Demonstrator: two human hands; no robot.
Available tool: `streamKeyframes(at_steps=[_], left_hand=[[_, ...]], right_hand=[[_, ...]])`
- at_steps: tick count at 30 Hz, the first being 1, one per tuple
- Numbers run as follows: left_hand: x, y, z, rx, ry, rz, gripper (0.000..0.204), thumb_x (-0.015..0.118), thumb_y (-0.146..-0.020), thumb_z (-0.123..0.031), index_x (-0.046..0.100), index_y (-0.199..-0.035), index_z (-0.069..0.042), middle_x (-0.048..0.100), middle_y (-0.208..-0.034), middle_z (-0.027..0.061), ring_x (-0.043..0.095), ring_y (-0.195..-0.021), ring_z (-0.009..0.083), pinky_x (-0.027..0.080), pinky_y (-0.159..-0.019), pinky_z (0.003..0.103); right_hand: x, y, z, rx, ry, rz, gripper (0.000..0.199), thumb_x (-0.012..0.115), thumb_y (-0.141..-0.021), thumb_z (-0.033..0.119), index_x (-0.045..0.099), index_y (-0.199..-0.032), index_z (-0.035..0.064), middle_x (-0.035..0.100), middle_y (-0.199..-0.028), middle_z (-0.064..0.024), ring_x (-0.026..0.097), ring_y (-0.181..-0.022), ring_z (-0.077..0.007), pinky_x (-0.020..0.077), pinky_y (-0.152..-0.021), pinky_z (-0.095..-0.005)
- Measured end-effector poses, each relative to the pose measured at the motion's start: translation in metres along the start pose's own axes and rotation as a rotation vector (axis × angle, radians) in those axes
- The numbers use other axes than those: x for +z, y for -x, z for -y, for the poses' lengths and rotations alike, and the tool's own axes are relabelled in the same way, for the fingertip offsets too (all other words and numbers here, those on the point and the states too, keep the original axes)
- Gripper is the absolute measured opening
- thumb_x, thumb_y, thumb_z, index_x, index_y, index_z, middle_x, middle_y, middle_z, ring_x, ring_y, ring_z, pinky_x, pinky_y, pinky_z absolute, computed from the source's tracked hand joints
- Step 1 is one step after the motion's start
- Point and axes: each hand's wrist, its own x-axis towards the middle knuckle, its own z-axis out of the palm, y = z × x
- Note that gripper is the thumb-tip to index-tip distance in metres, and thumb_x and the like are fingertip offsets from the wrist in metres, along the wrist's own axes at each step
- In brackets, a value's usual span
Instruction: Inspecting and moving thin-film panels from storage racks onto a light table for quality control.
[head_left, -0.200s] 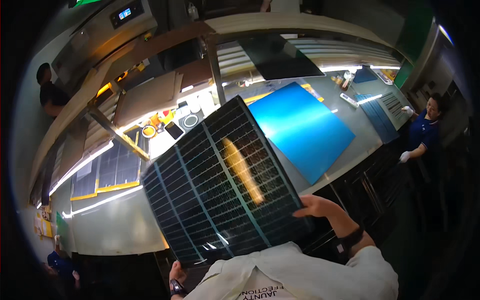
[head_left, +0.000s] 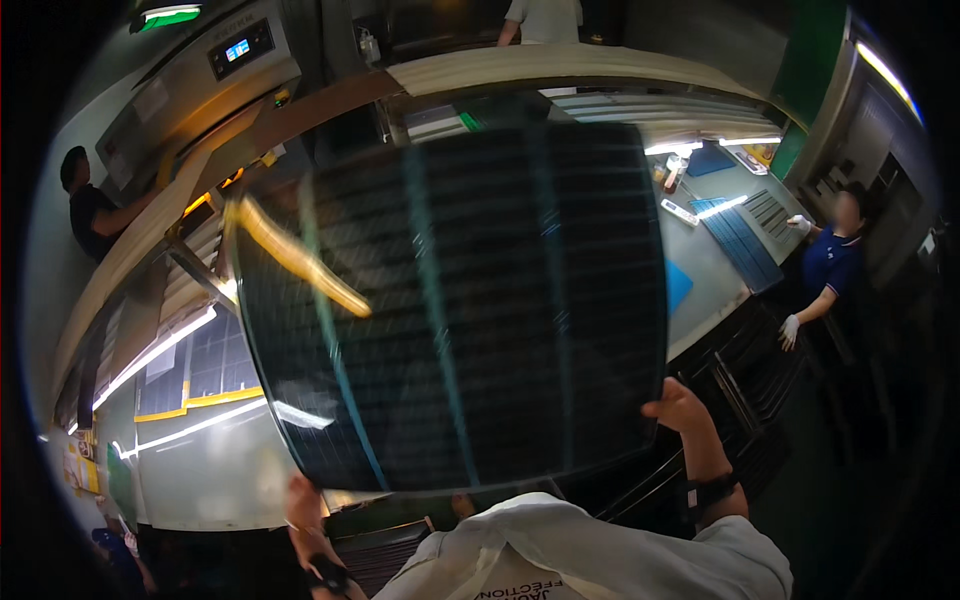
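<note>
Nearest to us, our left hand (head_left: 303, 505) grips the lower left edge of the large dark square solar panel (head_left: 450, 300), and our right hand (head_left: 678, 408) clasps its lower right corner, fingers (head_left: 668, 385) curled over the rim and pinching it. We cannot tell how the left fingers lie, since the panel hides most of them. We hold the panel lifted clear of the worktop, tilted up in front of us, so it fills most of the view. By our judgement the lifting is done, and setting the panel down somewhere is still left.

The panel looks thin, rigid and glossy, its face ruled with fine grid lines and streaked with reflections of lamps. Beyond it lies the pale grey worktop (head_left: 215, 470), smooth and lit by long strips. Farther right, a person in a blue top with white gloves (head_left: 825, 270) stands by a stack of blue sheets (head_left: 740, 240).
</note>
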Motion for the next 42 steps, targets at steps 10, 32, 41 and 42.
streamKeyframes(at_steps=[10,32,41,42], left_hand=[[-0.137,-0.263,-0.237,-0.218,2.322,0.695,0.035,0.044,-0.092,-0.028,0.050,-0.115,-0.003,0.055,-0.114,0.0122,0.054,-0.103,0.0252,0.044,-0.086,0.037],[0.021,-0.166,-0.513,-0.057,1.556,0.408,0.055,0.053,-0.086,-0.032,0.034,-0.132,-0.007,0.027,-0.140,0.0143,0.021,-0.131,0.0306,0.020,-0.104,0.047],[-0.012,-0.187,-0.556,0.573,0.575,0.181,0.058,0.053,-0.085,-0.032,0.031,-0.135,-0.011,0.024,-0.141,0.0164,0.020,-0.131,0.0352,0.019,-0.104,0.049],[-0.004,-0.178,-0.557,0.373,0.854,0.194,0.058,0.052,-0.086,-0.030,0.031,-0.134,-0.007,0.028,-0.139,0.0157,0.024,-0.129,0.0337,0.020,-0.104,0.049]], right_hand=[[-0.013,-0.161,0.123,-0.397,-0.417,-0.256,0.044,0.049,-0.084,-0.002,0.037,-0.126,0.0026,0.047,-0.121,-0.0124,0.046,-0.113,-0.0254,0.0392,-0.098,-0.0378],[-0.176,-0.097,-0.136,0.026,1.792,-0.622,0.062,0.042,-0.085,0.053,0.033,-0.135,0.0170,0.021,-0.142,-0.0182,0.018,-0.131,-0.0367,0.0130,-0.105,-0.0511],[-0.216,-0.101,-0.098,-0.465,1.452,-0.649,0.021,0.061,-0.074,0.023,0.060,-0.088,0.0070,0.059,-0.092,-0.0117,0.053,-0.087,-0.0314,0.0408,-0.077,-0.0412],[-0.262,-0.106,-0.086,-0.403,1.406,-0.848,0.021,0.060,-0.075,0.021,0.060,-0.089,0.0053,0.059,-0.088,-0.0128,0.053,-0.084,-0.0326,0.0413,-0.077,-0.0404]])
